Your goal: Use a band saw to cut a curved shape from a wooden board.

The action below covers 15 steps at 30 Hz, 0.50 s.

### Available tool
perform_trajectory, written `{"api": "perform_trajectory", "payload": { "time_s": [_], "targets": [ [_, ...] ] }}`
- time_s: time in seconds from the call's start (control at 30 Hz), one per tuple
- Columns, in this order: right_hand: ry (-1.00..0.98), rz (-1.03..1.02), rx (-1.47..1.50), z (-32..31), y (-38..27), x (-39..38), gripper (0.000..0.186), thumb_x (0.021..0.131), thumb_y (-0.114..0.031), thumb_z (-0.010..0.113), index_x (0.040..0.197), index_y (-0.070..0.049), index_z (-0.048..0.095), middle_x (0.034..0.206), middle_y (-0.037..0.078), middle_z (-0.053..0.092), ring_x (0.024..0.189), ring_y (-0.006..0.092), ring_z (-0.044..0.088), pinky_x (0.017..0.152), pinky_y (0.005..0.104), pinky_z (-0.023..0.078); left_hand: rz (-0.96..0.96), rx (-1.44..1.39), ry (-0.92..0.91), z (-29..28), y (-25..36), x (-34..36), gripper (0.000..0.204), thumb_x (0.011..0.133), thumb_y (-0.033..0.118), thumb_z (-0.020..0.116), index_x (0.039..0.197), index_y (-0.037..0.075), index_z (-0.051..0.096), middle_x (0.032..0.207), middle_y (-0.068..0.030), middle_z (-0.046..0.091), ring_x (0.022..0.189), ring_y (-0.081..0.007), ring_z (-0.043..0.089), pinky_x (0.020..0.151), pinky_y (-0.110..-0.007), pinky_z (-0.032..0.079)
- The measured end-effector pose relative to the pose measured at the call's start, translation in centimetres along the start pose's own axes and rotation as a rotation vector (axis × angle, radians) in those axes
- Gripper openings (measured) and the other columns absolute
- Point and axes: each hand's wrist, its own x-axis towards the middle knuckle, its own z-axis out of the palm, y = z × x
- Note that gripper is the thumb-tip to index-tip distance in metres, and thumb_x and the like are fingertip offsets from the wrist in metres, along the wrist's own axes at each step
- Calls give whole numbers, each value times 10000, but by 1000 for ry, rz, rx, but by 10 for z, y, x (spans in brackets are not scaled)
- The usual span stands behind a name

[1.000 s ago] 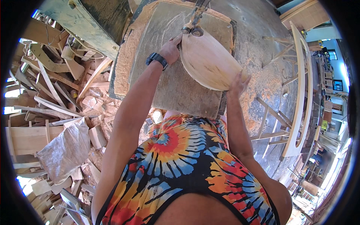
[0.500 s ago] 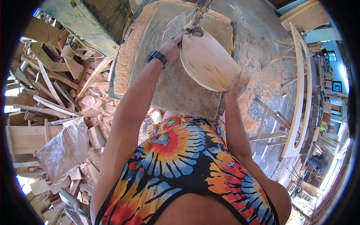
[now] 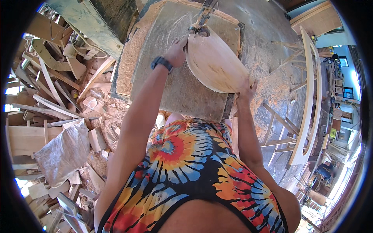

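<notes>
A pale wooden board (image 3: 217,62) with one curved edge lies flat on the worn table (image 3: 171,93) of a band saw. Its far end is under the saw's blade guide (image 3: 198,31), which has two round rollers. My left hand (image 3: 176,53), with a dark watch on the wrist, presses its closed fingers on the board's left edge close beside the rollers. At the board's near right corner, my right hand (image 3: 246,92) grips the end, its fingers partly hidden. The blade itself cannot be made out.
Wood offcuts (image 3: 50,105) and a grey plastic sack (image 3: 64,151) are heaped on the left. Sawdust (image 3: 262,89) covers the floor right of the table. Farther right stands a long curved wooden frame (image 3: 307,97) on trestles. A person (image 3: 325,171) is at the far right.
The board has turned slightly and moved a little farther under the guide. My right hand has shifted slightly with it; the left stays beside the rollers. The view has shifted a little.
</notes>
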Motion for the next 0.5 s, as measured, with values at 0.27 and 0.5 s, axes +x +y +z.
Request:
{"api": "perform_trajectory", "payload": {
  "time_s": [0.27, 0.5],
  "targets": [
    [-119, 119, 175, -14, 12, 51, 772, 903, -398, 779, 1351, 80, 371, 1251, 228, 553, 1040, 282, 636, 834, 379, 576, -14, -97, 86, 28, 26, -85, 804, 738, -99, 459, 1530, -18, 352, 1519, -263, 446, 1442, -408, 378, 1250, -425, 259],
    [38, 32, 96, 11, 3, 23, 789, 899, -427, 781, 1327, 69, 343, 1222, 240, 545, 1004, 285, 647, 782, 407, 593, 93, -53, 98, 29, 15, -79, 802, 730, -94, 455, 1523, -51, 340, 1525, -278, 430, 1445, -388, 383, 1256, -431, 234]
  ]
}}
